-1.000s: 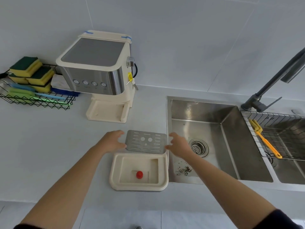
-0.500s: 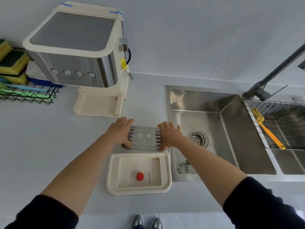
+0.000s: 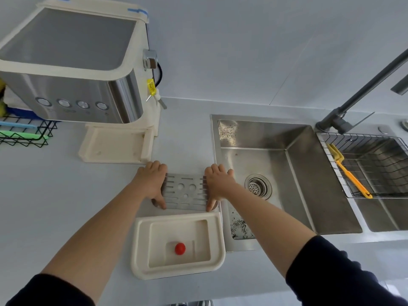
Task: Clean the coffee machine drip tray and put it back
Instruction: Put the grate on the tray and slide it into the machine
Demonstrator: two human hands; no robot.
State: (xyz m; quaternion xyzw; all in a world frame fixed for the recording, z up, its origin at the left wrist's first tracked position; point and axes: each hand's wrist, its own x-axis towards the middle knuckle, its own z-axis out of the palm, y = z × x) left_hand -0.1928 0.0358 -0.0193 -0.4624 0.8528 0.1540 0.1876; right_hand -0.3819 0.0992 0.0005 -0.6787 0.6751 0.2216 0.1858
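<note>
Holding the metal grate (image 3: 185, 192) by its two short ends, the person has it flat just beyond the far rim of the cream drip tray (image 3: 176, 245), which sits on the counter (image 3: 55, 195) with its bottom showing and a small red float (image 3: 180, 248) in it. The left hand (image 3: 152, 182) grips the grate's left end, fingers curled over the far edge and thumb on the near corner; the right hand (image 3: 217, 183) mirrors it on the right end. Whether the grate rests on the counter or is lifted just off it, I cannot tell.

Seemingly the grate is either being parted from the tray or about to go back on. To do it well, keep both grips even so the thin plate stays level, and move it straight rather than twisting. To the right of the tray lies the sink (image 3: 276, 173), with dark grounds scattered on its near floor; rinsing belongs there. Beyond the tray, to the left, the coffee machine (image 3: 72, 69) stands with its base platform (image 3: 114, 149) bare, where the tray must finally slide in squarely.
</note>
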